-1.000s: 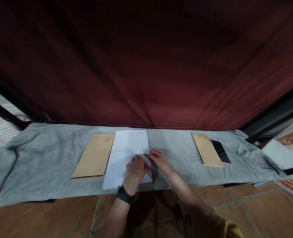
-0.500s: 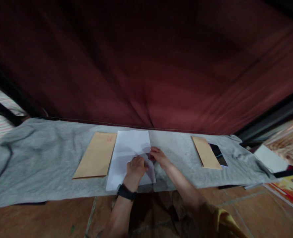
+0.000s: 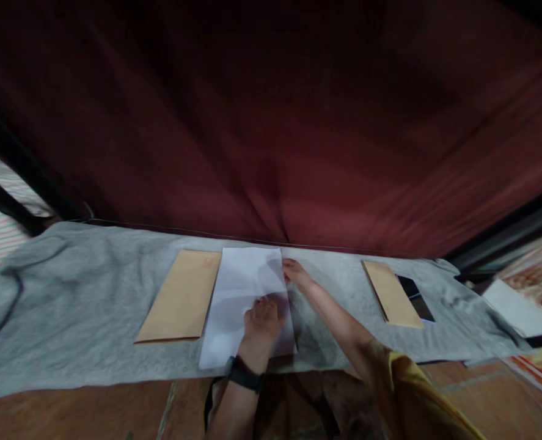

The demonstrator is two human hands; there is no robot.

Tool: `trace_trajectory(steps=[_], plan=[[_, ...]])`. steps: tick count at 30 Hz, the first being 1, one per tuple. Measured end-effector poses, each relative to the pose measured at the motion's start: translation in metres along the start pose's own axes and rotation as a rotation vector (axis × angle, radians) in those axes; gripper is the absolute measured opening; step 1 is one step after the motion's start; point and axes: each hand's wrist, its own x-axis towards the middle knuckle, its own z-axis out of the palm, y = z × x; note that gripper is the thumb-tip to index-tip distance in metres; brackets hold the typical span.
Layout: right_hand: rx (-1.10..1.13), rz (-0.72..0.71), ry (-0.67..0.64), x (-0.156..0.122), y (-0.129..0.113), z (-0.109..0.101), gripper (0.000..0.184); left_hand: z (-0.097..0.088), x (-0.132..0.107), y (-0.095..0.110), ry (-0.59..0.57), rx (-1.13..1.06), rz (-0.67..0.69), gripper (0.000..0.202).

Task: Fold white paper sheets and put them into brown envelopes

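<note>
A white sheet of paper (image 3: 241, 269) with a faint crosswise crease lies lengthwise on the grey cloth. My left hand (image 3: 262, 321), a dark watch on its wrist, rests on the lower middle of the sheet. Its fingers lie on the paper with the thumb out to the right. At the sheet's upper right edge, my right hand (image 3: 294, 271) has its fingers closed on the border. That edge stands slightly off the cloth, with a shadow beneath it. Left of the sheet, close beside it, is a flat brown envelope (image 3: 181, 296).
On the right lie a second, narrower brown envelope (image 3: 392, 294) and a dark phone (image 3: 416, 297) partly beside it. The grey cloth (image 3: 91, 305) runs across the low surface. Behind hangs a dark red curtain (image 3: 271, 153); tiled floor (image 3: 91, 415) shows in front.
My right hand has moved up along the sheet's right edge. My left hand has flattened a little on the paper. The whole view has shifted slightly.
</note>
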Motion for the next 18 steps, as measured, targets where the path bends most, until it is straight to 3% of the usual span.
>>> trace_trajectory(steps=[7,12,15,18], plan=[[0.027,0.069,0.079,0.000,-0.006,0.000,0.012,-0.001,0.004,0.001,0.008,0.009,-0.017,0.036],[0.122,0.064,0.003,-0.026,-0.011,0.001,0.018,-0.024,0.009,0.000,0.053,-0.004,-0.078,0.036],[0.288,0.073,-0.016,-0.041,-0.028,-0.021,0.025,-0.045,0.016,-0.002,0.239,-0.093,-0.120,0.039],[0.346,-0.032,0.004,-0.055,-0.057,-0.065,0.031,-0.056,0.022,-0.007,0.465,-0.228,-0.117,0.045]])
